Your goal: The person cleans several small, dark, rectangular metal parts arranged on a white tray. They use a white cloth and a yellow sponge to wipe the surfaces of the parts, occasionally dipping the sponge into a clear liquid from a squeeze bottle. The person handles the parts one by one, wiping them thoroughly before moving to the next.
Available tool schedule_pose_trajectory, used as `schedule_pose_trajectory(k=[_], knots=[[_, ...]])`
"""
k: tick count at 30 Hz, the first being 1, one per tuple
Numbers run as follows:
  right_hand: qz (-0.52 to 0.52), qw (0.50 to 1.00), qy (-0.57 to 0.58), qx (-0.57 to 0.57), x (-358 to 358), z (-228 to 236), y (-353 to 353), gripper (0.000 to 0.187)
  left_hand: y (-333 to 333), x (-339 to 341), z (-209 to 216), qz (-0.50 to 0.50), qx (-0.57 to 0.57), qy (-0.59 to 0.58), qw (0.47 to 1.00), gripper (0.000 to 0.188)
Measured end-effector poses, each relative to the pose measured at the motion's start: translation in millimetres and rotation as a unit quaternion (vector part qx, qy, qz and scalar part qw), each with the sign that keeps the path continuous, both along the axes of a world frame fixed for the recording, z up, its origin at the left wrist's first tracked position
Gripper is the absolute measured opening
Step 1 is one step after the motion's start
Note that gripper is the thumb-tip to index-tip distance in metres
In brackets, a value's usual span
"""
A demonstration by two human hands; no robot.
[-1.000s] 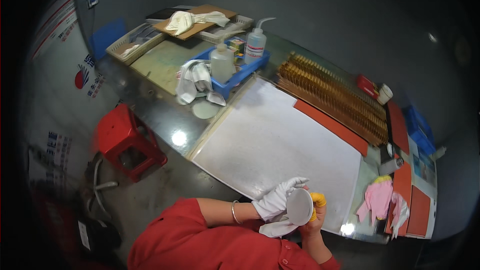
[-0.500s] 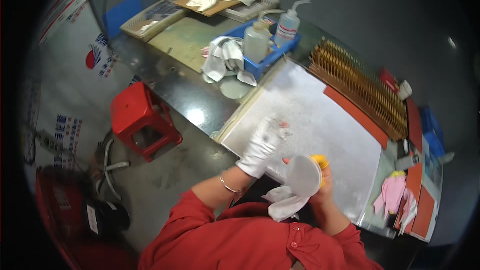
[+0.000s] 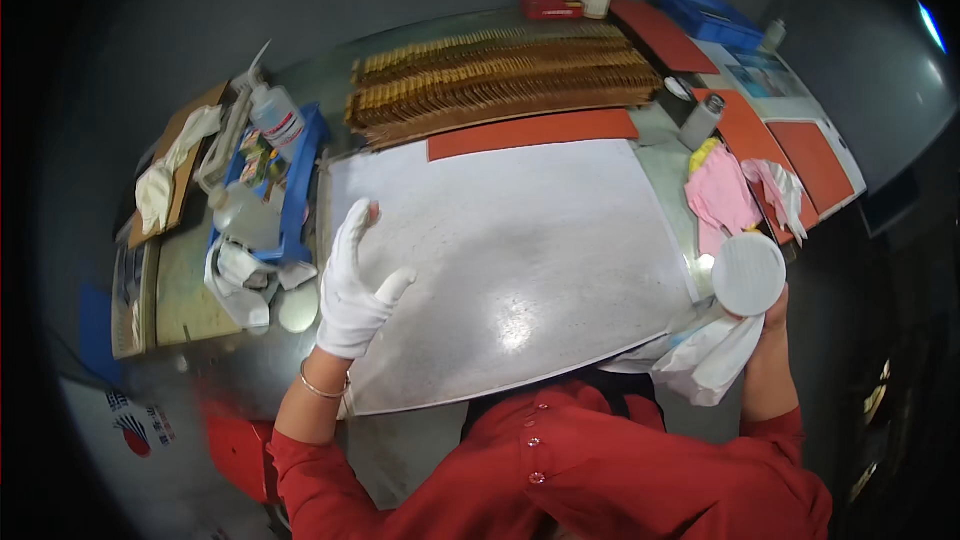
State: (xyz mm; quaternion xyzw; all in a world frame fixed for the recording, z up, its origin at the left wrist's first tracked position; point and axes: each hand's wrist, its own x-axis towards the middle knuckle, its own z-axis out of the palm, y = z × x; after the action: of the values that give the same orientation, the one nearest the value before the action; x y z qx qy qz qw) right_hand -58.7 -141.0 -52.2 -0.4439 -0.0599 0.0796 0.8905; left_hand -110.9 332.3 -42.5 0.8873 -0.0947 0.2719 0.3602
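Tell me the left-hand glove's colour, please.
The glove is white, clearest in the head view.

The left hand (image 3: 352,290) has clear room rightward over the white sheet (image 3: 540,230), a blue tray (image 3: 298,190) blocking leftward

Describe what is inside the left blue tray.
The blue tray holds a labelled bottle, a cloudy bottle and small, blurred items between them. The floor beneath them is covered, so cannot be seen.
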Motion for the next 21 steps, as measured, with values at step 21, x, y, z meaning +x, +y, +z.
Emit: schedule_pose_trajectory(k=[21], knots=[[0.013,0.985,-0.010,-0.173,99.1,-101.2,-80.6,0.019,-274.3,391.8,47.4,-0.008,0.393,0.204,0.897,0.107]])
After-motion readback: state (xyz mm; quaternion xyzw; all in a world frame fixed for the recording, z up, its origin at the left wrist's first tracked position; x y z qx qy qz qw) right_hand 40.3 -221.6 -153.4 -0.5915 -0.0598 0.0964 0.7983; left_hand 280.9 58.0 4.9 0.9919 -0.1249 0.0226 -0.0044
